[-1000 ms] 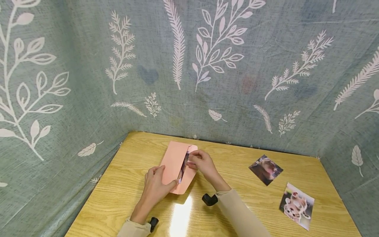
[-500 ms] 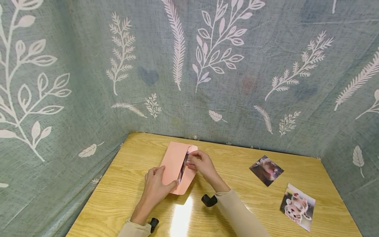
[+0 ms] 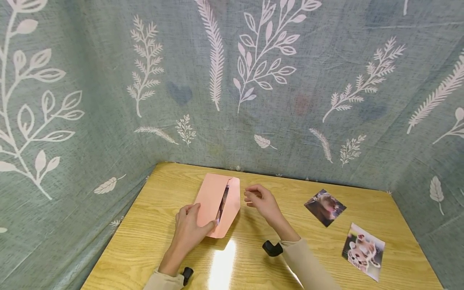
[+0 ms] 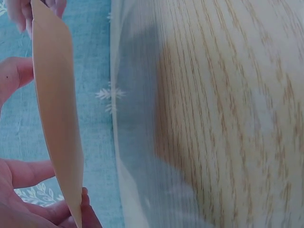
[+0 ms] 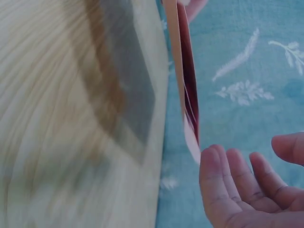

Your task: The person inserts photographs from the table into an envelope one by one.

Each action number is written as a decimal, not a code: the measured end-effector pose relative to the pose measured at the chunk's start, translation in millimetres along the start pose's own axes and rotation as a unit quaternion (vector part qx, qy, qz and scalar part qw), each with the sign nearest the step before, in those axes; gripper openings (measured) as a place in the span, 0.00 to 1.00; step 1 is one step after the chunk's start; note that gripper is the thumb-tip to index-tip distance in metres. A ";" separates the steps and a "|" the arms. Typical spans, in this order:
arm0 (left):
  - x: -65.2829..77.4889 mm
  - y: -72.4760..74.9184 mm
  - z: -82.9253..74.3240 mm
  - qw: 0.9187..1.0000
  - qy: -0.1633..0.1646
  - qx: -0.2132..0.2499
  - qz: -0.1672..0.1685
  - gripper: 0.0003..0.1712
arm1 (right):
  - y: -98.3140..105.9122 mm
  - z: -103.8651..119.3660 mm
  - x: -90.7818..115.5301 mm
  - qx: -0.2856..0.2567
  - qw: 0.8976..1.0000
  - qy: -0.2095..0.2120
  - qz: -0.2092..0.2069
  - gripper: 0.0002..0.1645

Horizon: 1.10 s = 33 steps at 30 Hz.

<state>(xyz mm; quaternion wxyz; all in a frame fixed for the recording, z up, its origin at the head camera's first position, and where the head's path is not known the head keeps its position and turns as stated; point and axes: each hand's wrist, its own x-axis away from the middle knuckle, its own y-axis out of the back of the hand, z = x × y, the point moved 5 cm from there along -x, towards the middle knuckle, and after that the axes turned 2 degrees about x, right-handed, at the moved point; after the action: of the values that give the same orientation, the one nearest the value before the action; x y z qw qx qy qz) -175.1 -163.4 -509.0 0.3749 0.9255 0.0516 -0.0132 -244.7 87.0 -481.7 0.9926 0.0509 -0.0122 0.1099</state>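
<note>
My left hand (image 3: 189,226) grips a pink envelope (image 3: 209,194) by its lower left part, thumb on the front near the opening. In the left wrist view the envelope (image 4: 59,109) is seen edge-on, with fingers on both sides of it. Its flap (image 3: 232,203) is folded out to the right. A dark printed photo (image 3: 223,201) shows in the opening, mostly hidden inside. Just right of the flap, my right hand (image 3: 265,204) is apart from the envelope and holds nothing. The right wrist view shows its fingers (image 5: 242,178) loosely bent.
Two photos lie on the wooden table (image 3: 163,193) at the right: a dark one (image 3: 325,207) and, nearer me, one of a tiger cub-like animal (image 3: 363,251). A patterned grey-blue cloth (image 3: 224,133) hangs behind the table and along its sides.
My right hand has let go at the envelope's opening and moved right, away from it. The left hand keeps its hold, and the photo in the opening shows more plainly.
</note>
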 end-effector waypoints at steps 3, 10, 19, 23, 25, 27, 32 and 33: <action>0.1 0.3 1.7 1.000 0.002 0.003 0.001 0.52 | 18.5 2.1 9.3 0.024 1.000 0.009 -0.009 0.15; 0.9 0.9 3.7 1.000 0.006 0.013 0.001 0.51 | 65.3 0.3 32.4 0.078 0.996 0.016 -0.046 0.17; 0.0 1.6 3.2 1.000 0.000 0.015 -0.004 0.50 | 132.7 -4.0 71.0 0.152 0.984 0.026 -0.090 0.21; -0.3 2.1 4.0 1.000 -0.001 0.010 -0.006 0.50 | 168.2 -12.4 91.8 0.201 0.973 0.012 -0.111 0.25; 0.0 2.5 4.5 1.000 -0.001 0.008 -0.007 0.51 | 185.4 -17.6 102.3 0.215 0.969 -0.005 -0.123 0.27; 0.0 2.5 5.5 1.000 -0.001 0.007 -0.007 0.51 | 200.9 -22.5 111.9 0.227 0.964 -0.024 -0.136 0.29; -0.2 1.8 6.1 1.000 -0.002 0.008 -0.006 0.51 | 228.4 -29.2 129.4 0.240 0.956 -0.044 -0.161 0.31; -0.2 1.5 6.0 1.000 -0.002 0.008 -0.005 0.51 | 232.5 -30.0 132.0 0.244 0.955 -0.043 -0.166 0.30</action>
<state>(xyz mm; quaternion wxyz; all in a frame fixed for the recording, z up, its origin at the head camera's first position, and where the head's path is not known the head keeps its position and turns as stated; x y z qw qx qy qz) -175.1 -168.7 -512.2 0.3676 0.9281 0.0557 -0.0176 -166.5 344.4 -484.0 0.9527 0.2975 -0.0194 -0.0587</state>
